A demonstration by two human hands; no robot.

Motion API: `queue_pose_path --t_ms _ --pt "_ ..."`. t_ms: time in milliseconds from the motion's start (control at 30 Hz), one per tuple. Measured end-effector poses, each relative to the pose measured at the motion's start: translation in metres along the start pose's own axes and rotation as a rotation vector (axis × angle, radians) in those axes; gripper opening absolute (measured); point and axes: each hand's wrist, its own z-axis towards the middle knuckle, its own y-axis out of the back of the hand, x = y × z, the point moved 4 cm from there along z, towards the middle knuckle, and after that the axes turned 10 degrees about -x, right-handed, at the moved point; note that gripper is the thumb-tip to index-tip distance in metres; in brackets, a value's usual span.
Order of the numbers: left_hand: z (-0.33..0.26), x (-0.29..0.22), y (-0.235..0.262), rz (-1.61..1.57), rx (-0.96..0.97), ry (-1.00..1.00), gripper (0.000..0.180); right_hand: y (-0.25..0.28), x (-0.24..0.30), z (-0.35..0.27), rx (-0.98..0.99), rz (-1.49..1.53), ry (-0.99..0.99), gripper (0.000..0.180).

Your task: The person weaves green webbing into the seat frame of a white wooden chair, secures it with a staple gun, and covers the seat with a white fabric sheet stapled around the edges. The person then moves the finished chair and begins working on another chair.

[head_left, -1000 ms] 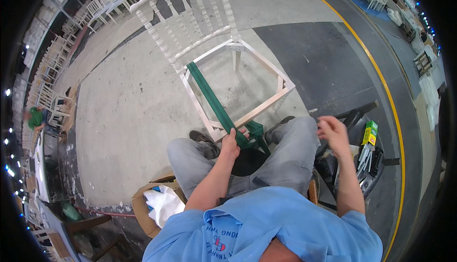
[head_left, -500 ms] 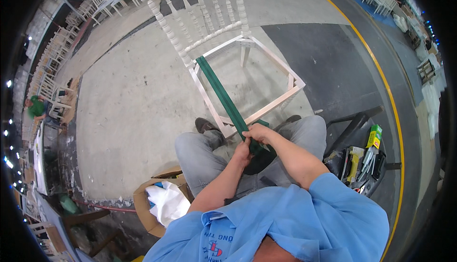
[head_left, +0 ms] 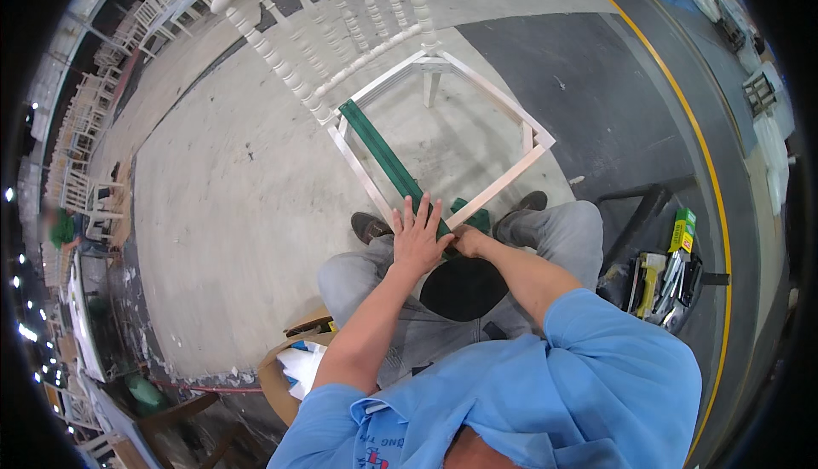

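A white wooden chair frame (head_left: 504, 181) with turned back spindles and an open seat stands in front of me. One green webbing strap (head_left: 375, 147) runs along its left side, from the back rail to the front corner. My left hand (head_left: 417, 239) lies flat on the strap near that corner, fingers spread. My right hand (head_left: 469, 241) is closed on the strap where it folds over the front rail; the fingertips are partly hidden. More green webbing (head_left: 470, 213) hangs below the front rail, behind my right hand.
Between my thighs shows a dark round stool seat (head_left: 464, 288). At right, a tray of hand tools (head_left: 660, 286) holds a green-yellow box (head_left: 683, 230). An open cardboard box (head_left: 274, 384) with white material stands at lower left. White chairs (head_left: 85, 145) line the far left; another person (head_left: 61, 229) is there.
My left hand has gone from gripping the strap's near end to lying flat on top of it. The strap now bends down at the front rail, with my right hand there.
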Motion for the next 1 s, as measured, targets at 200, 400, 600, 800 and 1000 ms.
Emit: queue_pose_path --t_ms 200,400,600,800,1000 --pt "0.001 -0.001 -0.024 0.033 0.049 -0.037 0.084 0.009 -0.034 -0.035 -0.16 0.734 -0.425 0.037" --pt "-0.003 0.005 -0.028 0.061 0.069 -0.014 0.086 -0.016 0.005 -0.046 0.321 1.579 -1.108 0.062" --pt "0.004 0.001 -0.028 0.044 0.029 -0.046 0.084 -0.043 0.011 0.007 0.168 2.047 -1.071 0.057" --pt "0.004 0.005 -0.029 -0.013 0.056 0.009 0.084 -0.061 0.002 0.055 0.051 1.991 -1.03 0.052" --pt "0.009 0.044 -0.008 -0.463 -0.196 0.298 0.055 -0.098 -0.037 0.073 -0.109 1.885 -1.076 0.047"
